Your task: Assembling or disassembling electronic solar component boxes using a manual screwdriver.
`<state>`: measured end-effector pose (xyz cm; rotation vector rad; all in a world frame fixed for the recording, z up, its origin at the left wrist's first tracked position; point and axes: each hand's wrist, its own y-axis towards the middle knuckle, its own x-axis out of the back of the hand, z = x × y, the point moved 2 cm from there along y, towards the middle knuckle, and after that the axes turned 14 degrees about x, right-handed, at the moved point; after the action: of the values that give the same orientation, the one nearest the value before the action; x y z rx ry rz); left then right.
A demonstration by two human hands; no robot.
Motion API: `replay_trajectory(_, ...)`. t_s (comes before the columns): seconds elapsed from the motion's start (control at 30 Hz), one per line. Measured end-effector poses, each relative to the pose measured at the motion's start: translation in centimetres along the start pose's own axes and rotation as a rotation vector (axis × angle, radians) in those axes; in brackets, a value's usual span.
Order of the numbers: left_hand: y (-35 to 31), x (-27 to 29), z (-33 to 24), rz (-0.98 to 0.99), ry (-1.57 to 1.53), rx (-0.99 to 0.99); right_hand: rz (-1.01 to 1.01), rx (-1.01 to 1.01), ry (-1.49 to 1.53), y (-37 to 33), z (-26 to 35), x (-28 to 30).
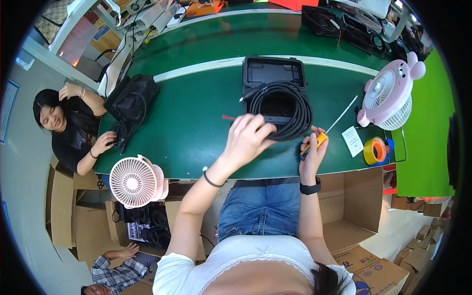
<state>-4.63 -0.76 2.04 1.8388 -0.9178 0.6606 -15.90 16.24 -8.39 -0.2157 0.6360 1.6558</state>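
Head view: at twelve o'clock, a black cable coil [306, 112] on an open black plastic case [274, 73] could slip if the half-curled left grip [247, 138], contact unclear, tugs unevenly, while the right grip [310, 156], wrapped round a yellow-handled steel screwdriver [321, 137], could knock the pink animal-shaped fan [390, 93].

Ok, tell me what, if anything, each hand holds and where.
The right hand holds the screwdriver by its yellow handle. The left hand is at the coiled cable; whether it grips cannot be told.
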Motion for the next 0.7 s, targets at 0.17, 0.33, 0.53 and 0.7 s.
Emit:
replay_trajectory(0.17, -3.7, 3.5, 0.3, -0.275, -0.322, 0.270, 0.101, -0.075, -0.034, -0.1, -0.5, 0.3)
replay_trajectory(0.33, -7.7, 3.7, 5.9, -0.580, -0.890, 0.657, 0.116, -0.029, -0.123, -0.5, 0.1, -0.7)
replay_trajectory(0.53, -11.0, 2.6, 8.1, -0.693, -1.062, 0.905, 0.082, -0.047, -0.046, -0.3, -0.1, -0.4)
replay_trajectory(0.7, -13.2, 1.5, 9.2, -0.932, -1.409, 1.178, 0.121, -0.044, -0.103, -0.2, 0.3, -0.8)
